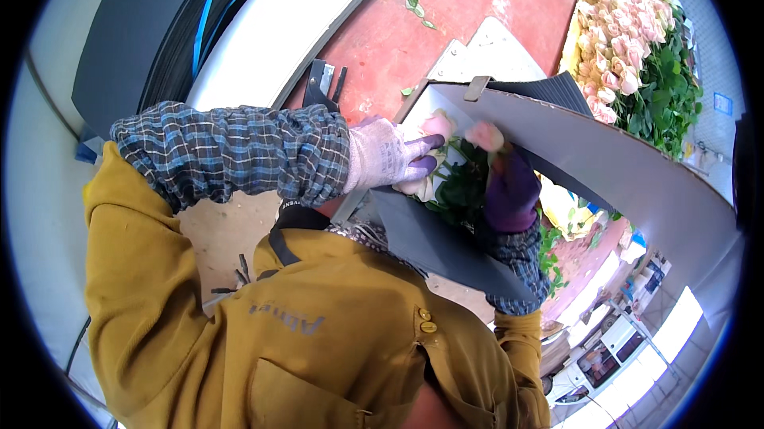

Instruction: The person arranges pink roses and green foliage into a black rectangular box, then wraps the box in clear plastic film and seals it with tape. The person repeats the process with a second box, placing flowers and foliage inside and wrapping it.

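My left hand (382, 154), in a pale glove with purple fingertips, reaches across with its fingers stretched out and apart. They rest on pale pink roses (437, 124) lying on a white and dark grey sheet wrap. My right hand (512, 193), in a dark purple glove, is closed just below the head of another pink rose (485, 137). Its fingertips are partly hidden. Green leaves (460, 186) spread between the two hands. A dark flap of the sheet (446, 242) folds up on the near side and covers part of the stems.
A large board (621, 146) curves up along the right, a metal clip (477, 88) on its edge. Many cut roses (621, 31) lie beyond it. A black stapler-like tool (321, 83) sits on the red tabletop (398, 39). Stacked dark sheets (179, 39) stand at far left.
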A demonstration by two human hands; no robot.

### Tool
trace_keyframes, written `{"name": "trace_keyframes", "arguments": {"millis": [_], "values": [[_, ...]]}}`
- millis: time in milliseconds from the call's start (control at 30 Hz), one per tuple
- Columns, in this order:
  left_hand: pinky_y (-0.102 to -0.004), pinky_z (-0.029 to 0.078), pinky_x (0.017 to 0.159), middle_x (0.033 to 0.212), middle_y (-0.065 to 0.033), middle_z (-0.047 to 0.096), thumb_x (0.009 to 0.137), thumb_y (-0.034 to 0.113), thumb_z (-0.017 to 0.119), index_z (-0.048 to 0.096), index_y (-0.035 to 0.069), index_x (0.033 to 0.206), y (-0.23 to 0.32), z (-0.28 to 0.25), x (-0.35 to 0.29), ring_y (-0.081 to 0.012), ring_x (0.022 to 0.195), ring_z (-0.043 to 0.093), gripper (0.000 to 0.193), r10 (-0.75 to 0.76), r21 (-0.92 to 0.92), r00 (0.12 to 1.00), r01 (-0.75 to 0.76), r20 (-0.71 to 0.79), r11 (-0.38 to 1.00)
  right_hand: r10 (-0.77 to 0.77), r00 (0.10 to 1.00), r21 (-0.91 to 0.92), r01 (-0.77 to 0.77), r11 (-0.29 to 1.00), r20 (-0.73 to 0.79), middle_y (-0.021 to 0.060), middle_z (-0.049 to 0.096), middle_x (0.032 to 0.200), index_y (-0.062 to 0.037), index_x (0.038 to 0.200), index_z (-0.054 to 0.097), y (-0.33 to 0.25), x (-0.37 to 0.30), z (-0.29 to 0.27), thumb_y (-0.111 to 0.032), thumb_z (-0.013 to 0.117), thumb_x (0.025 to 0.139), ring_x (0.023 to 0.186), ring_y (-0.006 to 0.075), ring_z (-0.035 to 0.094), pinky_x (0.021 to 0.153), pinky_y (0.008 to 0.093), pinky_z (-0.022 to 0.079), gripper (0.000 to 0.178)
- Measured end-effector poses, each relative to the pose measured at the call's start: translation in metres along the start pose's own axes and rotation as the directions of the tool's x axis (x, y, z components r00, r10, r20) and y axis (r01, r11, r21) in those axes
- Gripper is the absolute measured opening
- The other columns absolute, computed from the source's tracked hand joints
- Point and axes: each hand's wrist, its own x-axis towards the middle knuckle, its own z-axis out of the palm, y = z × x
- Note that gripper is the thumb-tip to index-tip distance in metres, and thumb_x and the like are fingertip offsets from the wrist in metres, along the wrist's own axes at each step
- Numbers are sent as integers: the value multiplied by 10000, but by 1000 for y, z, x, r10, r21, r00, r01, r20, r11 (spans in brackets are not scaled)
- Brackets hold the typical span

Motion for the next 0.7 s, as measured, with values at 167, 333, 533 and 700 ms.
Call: {"name": "trace_keyframes", "arguments": {"millis": [167,333,533,700], "values": [[-356,518,447,1407,-93,369,844,163,516,490,214,1239,-3,7,2,-249,734,643,399,30,-15,999,-30,-25,999,-279,959,-466,227,855,-44,171,635,1025,-32,1085,606,28,18,37,-9,617,796,950,327,615,826,422,483,290],[-355,508,436,1368,-105,396,832,156,520,499,192,1201,-3,14,0,-252,736,646,371,31,-78,995,-39,-97,996,-254,959,-436,176,883,-127,157,613,1096,-38,1094,605,18,25,44,-85,620,848,1042,300,583,881,400,459,250],[-354,512,433,1340,-127,408,816,152,527,492,173,1180,-3,13,-3,-242,742,651,366,39,-54,995,-44,-90,998,-113,989,-551,146,822,94,123,591,1144,-74,1152,587,-3,25,34,-105,541,886,1080,274,570,910,377,461,272],[-360,539,511,1353,-126,407,804,135,538,493,176,1197,-9,6,-7,-244,754,654,398,76,-62,995,-80,-57,995,-3,979,-528,112,842,203,105,571,1155,-93,1208,555,-19,30,24,-101,518,871,1121,274,545,924,380,459,339]]}}
